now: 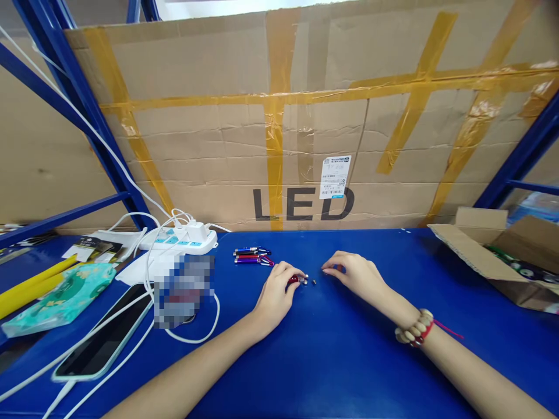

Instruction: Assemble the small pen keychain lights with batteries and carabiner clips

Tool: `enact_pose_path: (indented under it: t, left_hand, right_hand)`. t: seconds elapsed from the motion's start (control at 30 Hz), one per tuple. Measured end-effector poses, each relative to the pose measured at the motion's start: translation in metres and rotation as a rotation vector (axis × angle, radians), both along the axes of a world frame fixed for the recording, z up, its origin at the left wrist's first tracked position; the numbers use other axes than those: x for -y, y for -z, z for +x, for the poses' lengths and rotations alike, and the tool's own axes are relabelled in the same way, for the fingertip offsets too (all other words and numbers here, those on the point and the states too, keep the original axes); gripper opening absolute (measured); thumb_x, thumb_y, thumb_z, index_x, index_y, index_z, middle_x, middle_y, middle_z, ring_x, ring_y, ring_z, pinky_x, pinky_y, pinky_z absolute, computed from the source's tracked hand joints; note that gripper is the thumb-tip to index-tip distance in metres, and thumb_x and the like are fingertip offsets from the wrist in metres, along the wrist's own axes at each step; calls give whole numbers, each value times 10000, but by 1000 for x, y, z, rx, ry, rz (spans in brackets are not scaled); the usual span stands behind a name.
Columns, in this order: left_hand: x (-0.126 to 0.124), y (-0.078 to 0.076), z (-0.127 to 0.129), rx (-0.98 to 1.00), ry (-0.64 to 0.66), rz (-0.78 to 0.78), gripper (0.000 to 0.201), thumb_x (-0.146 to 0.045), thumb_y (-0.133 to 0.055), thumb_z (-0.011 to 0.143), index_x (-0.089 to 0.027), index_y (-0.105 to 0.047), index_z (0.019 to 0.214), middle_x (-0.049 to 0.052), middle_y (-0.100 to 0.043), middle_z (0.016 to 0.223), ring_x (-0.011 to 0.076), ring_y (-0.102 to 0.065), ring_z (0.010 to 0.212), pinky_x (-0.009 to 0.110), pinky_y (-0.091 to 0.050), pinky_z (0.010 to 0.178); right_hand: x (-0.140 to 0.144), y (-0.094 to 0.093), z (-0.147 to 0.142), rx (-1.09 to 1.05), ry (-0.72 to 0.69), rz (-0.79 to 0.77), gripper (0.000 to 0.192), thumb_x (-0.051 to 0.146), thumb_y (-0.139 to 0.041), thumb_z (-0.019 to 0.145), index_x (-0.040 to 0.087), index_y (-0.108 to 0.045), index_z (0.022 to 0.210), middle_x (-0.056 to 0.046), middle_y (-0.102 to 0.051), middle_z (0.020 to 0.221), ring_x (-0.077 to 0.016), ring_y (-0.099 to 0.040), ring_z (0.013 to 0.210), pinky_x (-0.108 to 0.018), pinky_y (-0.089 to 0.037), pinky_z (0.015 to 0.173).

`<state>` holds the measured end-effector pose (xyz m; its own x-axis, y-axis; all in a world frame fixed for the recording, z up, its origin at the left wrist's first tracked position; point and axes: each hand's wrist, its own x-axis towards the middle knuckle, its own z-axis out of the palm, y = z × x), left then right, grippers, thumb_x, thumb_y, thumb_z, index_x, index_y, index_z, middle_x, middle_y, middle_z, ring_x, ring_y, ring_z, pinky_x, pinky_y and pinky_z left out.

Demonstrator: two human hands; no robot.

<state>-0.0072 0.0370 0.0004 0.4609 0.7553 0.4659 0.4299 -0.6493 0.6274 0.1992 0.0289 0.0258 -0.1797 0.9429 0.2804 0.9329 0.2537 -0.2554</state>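
My left hand [276,291] lies knuckles-up on the smooth blue table [349,361], fingers curled tight around a small red torch [296,280]; only its glossy red barrel and silvery metal tip poke out past the fingertips, the rest is buried in my grip. Just beyond that tip lie a couple of tiny dark parts [313,282], too small for me to make out. My right hand [353,273] rests just across from them, fingers bent and pinched together at the tips; whether anything sits between them I cannot tell. A beaded bracelet [414,329] with a red cord circles that wrist. Just beyond my left fingers lie more slim metallic torches [252,256], blue, red and purple, side by side. Further out to the left of them a white plastic power strip [183,238] trails cables toward a phone [105,337] with a glassy dark screen. Well right of my right fingers an open cardboard box [502,256] is cut off by the edge.
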Motion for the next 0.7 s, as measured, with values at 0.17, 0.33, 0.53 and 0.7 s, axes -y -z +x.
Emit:
enact_pose_path:
  t: [0.17,0.33,0.53,0.7]
  left_hand:
    - [-3,6,-2,-19,-59,20,284,4,-424,776,-209,-592,862,21,-529,948,147,-578,869,258,-470,800]
    - [-1,6,-2,-129,-148,-50,258,-27,-468,741,-211,-579,884,15,-533,960,147,-586,825,262,-484,777]
    - [-3,6,-2,-210,-310,27,312,-144,-409,860,-185,-523,1148,87,-510,1202,230,-460,1137,409,-388,953]
    - [-7,12,-3,-287,-244,-3,337,-120,-361,878,-146,-554,1154,107,-529,1236,236,-459,1166,433,-360,993]
  right_hand:
    - [-2,3,4,32,27,-47,138,204,-563,819,264,-687,833,17,-671,895,-155,-615,757,-223,-396,541]
    - [-3,1,4,-38,37,9,145,202,-562,814,247,-674,894,-5,-668,908,-144,-612,712,-225,-425,550]
    - [2,-2,-7,-292,-356,-169,283,387,-654,750,199,-674,960,-35,-642,894,-121,-597,644,-233,-487,619]
    - [0,7,-11,-356,-466,-237,249,330,-660,749,144,-689,912,-65,-641,851,-134,-601,659,-236,-498,630]
